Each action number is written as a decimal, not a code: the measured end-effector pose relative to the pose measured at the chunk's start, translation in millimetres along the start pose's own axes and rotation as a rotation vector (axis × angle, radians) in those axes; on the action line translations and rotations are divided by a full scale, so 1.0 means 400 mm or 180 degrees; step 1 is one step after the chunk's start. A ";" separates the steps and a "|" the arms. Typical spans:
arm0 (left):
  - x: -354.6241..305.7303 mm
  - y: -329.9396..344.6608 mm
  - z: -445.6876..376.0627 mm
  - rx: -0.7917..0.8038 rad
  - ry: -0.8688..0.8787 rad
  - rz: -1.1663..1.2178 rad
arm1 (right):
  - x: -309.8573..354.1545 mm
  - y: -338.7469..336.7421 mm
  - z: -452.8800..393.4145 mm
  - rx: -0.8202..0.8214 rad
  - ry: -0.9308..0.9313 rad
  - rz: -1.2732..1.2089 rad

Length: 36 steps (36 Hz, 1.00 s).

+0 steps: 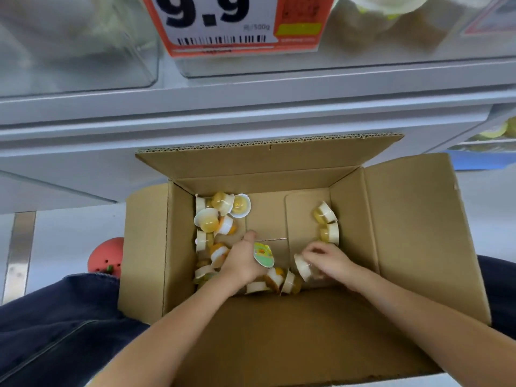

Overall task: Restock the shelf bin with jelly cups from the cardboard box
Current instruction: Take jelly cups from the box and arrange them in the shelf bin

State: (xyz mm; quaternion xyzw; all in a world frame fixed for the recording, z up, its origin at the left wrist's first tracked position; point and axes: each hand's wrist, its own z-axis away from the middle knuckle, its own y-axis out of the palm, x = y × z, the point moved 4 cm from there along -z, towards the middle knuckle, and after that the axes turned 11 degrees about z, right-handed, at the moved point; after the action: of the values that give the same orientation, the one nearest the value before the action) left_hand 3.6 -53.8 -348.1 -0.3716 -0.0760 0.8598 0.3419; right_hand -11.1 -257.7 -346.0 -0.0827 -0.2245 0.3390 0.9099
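I am gathering jelly cups low in the cardboard box, left hand clutching several, right hand pinching one (roughly twenty remaining).

Bare forearms, dark navy trousers.

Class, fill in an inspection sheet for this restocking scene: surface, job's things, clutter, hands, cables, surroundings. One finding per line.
Surface: pale floor under the cardboard box.
Job's things: box flaps open; jelly cups lie loose along its left side and near edge, two more at right; clear shelf bin above.
Clutter: red object left of the box.
Hands: left hand gathers cups, one with a green lid; right hand grips a cup.
Cables: nothing seen.
Surroundings: price tag reading 9.9; grey shelf edge.
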 end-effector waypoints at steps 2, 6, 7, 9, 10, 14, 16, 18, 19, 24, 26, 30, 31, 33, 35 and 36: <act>-0.037 -0.027 0.022 0.0131 0.0131 0.0328 | 0.031 -0.008 0.026 0.0446 0.0221 -0.1118; -0.139 -0.099 0.078 0.0455 0.0370 0.0544 | 0.121 -0.050 0.096 0.0513 -0.0027 -0.1672; -0.165 -0.117 0.095 0.0482 0.0451 0.0667 | 0.144 -0.059 0.117 0.0497 -0.0118 -0.1662; -0.214 -0.153 0.138 0.0410 0.0616 0.0812 | 0.192 -0.072 0.169 0.0578 -0.0399 -0.1574; -0.237 -0.171 0.166 0.0346 0.0697 0.0840 | 0.215 -0.077 0.199 0.0621 -0.0541 -0.1532; -0.301 -0.225 0.280 0.0027 0.1054 0.1006 | 0.276 -0.097 0.313 0.0677 -0.1109 -0.1553; -0.314 -0.241 0.332 -0.0110 0.1198 0.1094 | 0.297 -0.106 0.370 0.0631 -0.1464 -0.1451; -0.323 -0.246 0.377 -0.0176 0.1320 0.1128 | 0.309 -0.114 0.416 0.0506 -0.1736 -0.1357; -0.325 -0.245 0.397 -0.0188 0.1357 0.1128 | 0.312 -0.114 0.435 0.0446 -0.1845 -0.1305; -0.338 -0.230 0.483 -0.0266 0.1512 0.0979 | 0.291 -0.097 0.509 0.0278 -0.2139 -0.1131; -0.345 -0.225 0.513 -0.0316 0.1576 0.0851 | 0.279 -0.090 0.533 0.0307 -0.2195 -0.1107; -0.353 -0.220 0.551 -0.0466 0.1627 0.0757 | 0.275 -0.086 0.567 0.0247 -0.2299 -0.1121; -0.353 -0.221 0.557 -0.0514 0.1637 0.0772 | 0.278 -0.087 0.574 0.0218 -0.2331 -0.1131; -0.353 -0.223 0.566 -0.0581 0.1670 0.0794 | 0.283 -0.086 0.583 0.0190 -0.2391 -0.1139; -0.356 -0.227 0.575 -0.0630 0.1703 0.0754 | 0.287 -0.086 0.591 0.0188 -0.2418 -0.1178; -0.359 -0.229 0.579 -0.0649 0.1724 0.0731 | 0.290 -0.087 0.593 0.0194 -0.2431 -0.1204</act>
State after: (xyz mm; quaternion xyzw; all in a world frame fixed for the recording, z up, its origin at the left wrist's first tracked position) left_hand -37.5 -48.7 -63.5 -0.6258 -0.0254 0.7504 0.2112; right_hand -23.6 -208.5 -84.4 0.1183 -0.5465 0.1789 0.8096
